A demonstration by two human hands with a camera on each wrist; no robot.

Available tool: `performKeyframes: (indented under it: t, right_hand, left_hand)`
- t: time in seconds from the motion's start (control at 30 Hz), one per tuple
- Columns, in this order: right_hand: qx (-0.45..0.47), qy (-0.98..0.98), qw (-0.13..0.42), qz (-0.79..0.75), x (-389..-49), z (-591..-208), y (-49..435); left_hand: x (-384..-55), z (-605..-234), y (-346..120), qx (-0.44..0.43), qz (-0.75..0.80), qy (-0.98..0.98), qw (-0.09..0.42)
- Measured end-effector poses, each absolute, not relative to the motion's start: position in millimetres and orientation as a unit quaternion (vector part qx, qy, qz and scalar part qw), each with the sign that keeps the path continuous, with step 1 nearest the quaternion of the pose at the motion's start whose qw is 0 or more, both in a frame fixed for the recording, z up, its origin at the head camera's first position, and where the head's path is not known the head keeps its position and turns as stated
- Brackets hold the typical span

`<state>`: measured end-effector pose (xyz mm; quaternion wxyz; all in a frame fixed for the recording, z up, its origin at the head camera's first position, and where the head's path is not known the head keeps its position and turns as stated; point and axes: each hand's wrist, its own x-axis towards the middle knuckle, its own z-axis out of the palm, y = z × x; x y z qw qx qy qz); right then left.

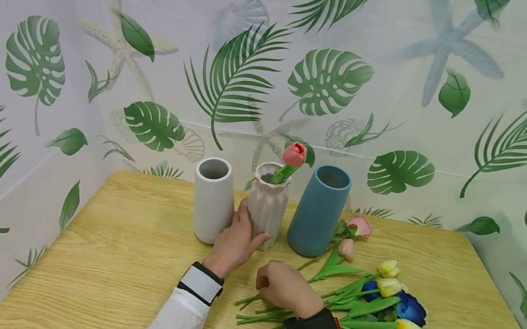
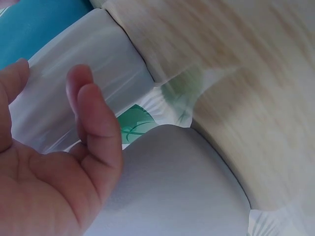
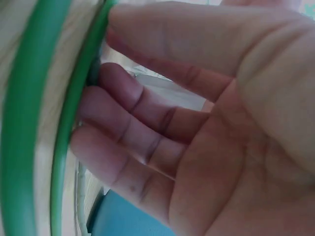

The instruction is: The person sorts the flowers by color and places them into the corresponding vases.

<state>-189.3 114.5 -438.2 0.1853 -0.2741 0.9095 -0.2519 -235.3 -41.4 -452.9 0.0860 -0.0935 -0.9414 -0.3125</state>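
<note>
Grip state: the left hand (image 1: 233, 244) is gripping the pleated vase (image 1: 270, 205), its thumb lying across the front and its fingers reaching round the left side. The right hand (image 1: 289, 288) is pinching a green stem (image 3: 73, 98) between thumb and forefinger; which bloom that stem is carrying cannot be told from these views.

Location: the pleated vase is standing upright on the table (image 1: 116, 235), between the white vase (image 1: 213, 205) and the blue vase (image 1: 317, 213). A pink tulip (image 1: 295, 155) is leaning out over its right rim. The loose flowers (image 1: 374, 307) are lying to the right, their stems crossing under and beside the right hand.

Hazards, as judged:

1. Snagging. The stems are overlapping, so lifting the pinched one could be dragging its neighbours along, with leaves catching.

2. Slipping. The pinch is bearing on a thin stem only; a heavy bloom could be twisting it between the fingertips.

3. Tipping. The pink tulip is loading one side of the mouth; if the left hand were loosening, a push at the rim could be tilting the pleated vase.

4. Knocking. The left hand is sitting close beside the white vase, so a sideways jerk could be toppling it
</note>
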Motion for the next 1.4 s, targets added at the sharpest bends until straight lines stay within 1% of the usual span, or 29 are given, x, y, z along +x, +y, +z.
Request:
performKeyframes:
  t: [0.27,0.4,0.63,0.9,1.0,1.13,1.23,1.33,1.4]
  right_hand:
    - [-0.252,0.936,0.139,-0.202,-186,-440,115]
    - [-0.239,0.944,0.126,-0.191,-185,-441,116]
    - [-0.265,0.945,0.102,-0.165,-183,-443,118]
    - [-0.285,0.938,0.075,-0.183,-181,-439,120]
    - [-0.287,0.937,0.079,-0.184,-181,-436,122]
    - [-0.283,0.932,0.104,-0.202,-182,-431,124]
    - [-0.277,0.927,0.111,-0.228,-184,-428,125]
    - [-0.277,0.926,0.094,-0.241,-186,-425,125]
    - [-0.282,0.927,0.066,-0.240,-186,-422,125]
  left_hand:
    - [-236,-454,-41,-0.089,-0.318,-0.940,0.083]
    - [-236,-454,-41,-0.089,-0.320,-0.940,0.080]
    - [-236,-453,-41,-0.091,-0.317,-0.940,0.082]
    - [-236,-454,-41,-0.089,-0.318,-0.941,0.078]
    - [-236,-453,-41,-0.088,-0.319,-0.940,0.080]
    - [-235,-453,-41,-0.093,-0.315,-0.941,0.085]
    - [-233,-452,-41,-0.096,-0.311,-0.941,0.089]
    - [-233,-452,-41,-0.098,-0.308,-0.942,0.093]
    - [-233,-452,-41,-0.098,-0.305,-0.942,0.096]
